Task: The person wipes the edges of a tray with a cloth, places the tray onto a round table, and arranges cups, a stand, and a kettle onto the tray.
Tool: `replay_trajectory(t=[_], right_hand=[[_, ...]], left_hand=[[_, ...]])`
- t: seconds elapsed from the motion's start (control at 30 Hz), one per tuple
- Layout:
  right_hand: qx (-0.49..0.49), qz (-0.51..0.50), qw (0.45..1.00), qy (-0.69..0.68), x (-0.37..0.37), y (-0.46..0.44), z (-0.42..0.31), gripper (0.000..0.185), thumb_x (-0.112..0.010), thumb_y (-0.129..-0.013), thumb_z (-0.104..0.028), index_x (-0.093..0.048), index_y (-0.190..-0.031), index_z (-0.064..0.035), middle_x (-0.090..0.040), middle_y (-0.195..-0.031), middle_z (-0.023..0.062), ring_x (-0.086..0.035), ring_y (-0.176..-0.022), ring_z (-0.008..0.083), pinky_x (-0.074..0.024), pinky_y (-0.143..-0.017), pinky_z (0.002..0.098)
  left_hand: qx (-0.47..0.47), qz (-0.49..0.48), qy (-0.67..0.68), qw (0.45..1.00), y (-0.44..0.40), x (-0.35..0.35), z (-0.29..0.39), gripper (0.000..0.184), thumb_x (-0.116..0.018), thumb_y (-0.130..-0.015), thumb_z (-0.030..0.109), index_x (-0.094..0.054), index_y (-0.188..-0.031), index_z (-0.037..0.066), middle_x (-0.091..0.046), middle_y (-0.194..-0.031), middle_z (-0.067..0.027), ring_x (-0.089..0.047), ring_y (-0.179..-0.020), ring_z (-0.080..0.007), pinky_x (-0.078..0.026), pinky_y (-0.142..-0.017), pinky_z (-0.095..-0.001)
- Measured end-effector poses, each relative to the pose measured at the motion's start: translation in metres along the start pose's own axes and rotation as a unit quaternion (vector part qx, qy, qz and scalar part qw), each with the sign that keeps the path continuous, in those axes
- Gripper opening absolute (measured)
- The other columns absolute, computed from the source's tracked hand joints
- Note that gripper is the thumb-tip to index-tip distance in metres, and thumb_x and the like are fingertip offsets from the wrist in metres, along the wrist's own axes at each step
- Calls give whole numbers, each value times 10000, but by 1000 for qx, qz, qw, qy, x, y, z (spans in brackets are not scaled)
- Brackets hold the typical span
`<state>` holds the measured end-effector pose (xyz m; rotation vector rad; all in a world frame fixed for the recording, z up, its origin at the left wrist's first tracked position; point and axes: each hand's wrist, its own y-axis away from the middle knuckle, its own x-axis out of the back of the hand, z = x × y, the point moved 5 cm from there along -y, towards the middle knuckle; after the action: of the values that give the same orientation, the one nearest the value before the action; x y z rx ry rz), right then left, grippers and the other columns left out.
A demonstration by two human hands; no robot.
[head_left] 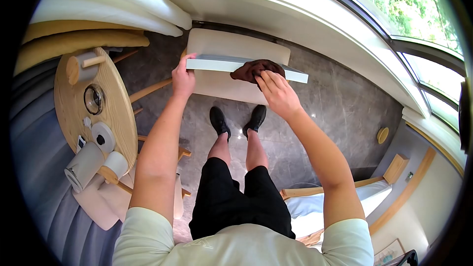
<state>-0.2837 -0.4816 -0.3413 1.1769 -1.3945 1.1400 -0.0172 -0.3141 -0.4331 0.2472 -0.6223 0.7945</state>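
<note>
A long white panel (212, 64), seen nearly edge-on, extends across in front of me above a beige cushioned seat (224, 83). My left hand (184, 80) is closed around the panel's left end, the thumb lying along its edge. Toward the right end, a dark brown cloth (249, 71) drapes over the panel's edge. My right hand (280, 92) presses its fingers together on that cloth, against the panel. The underside of the cloth and the panel's far face are hidden.
At left stands a round wooden table (120, 113) with a glass ashtray-like dish (93, 99), a white roll (103, 137) and several cylindrical containers. Curtains (108, 5) hang behind it. A window ledge (295, 10) curves along the top right. A bed (364, 194) lies behind at right.
</note>
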Motion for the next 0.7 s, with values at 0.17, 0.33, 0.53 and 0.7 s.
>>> replay_trajectory(t=[0.17, 0.33, 0.53, 0.7], right_hand=[[4, 1, 1000, -11, 3, 9, 4, 483, -619, -875, -153, -648, -1323, 24, -610, -1390, 155, -539, -1326, 292, -435, -1135, 414], [-16, -12, 999, -30, 2, 20, 7, 509, -626, -860, -117, -632, -1353, 9, -597, -1419, 133, -533, -1347, 293, -435, -1157, 426], [-32, -23, 999, -33, 6, 37, 19, 516, -625, -852, -105, -632, -1357, 2, -593, -1429, 130, -527, -1354, 293, -427, -1168, 431], [-46, -23, 998, -37, 6, 52, 30, 523, -628, -844, -91, -634, -1358, 0, -594, -1427, 125, -530, -1350, 297, -431, -1166, 431]], left_hand=[[4, -4, -12, 1000, 2, 0, 4, 283, -567, -958, -42, -636, -1211, 65, -751, -1183, -131, -727, -1072, -362, -564, -908, -408], [11, -6, -10, 1000, 4, 1, 5, 261, -562, -950, -46, -624, -1180, 60, -748, -1220, -125, -716, -1096, -383, -564, -926, -425], [11, -4, -8, 1000, 5, 2, 10, 258, -563, -948, -45, -628, -1175, 61, -750, -1206, -128, -717, -1089, -385, -562, -918, -433], [17, -6, -26, 1000, 4, 3, 11, 272, -569, -946, -44, -637, -1186, 65, -753, -1165, -140, -718, -1072, -390, -561, -901, -436]])
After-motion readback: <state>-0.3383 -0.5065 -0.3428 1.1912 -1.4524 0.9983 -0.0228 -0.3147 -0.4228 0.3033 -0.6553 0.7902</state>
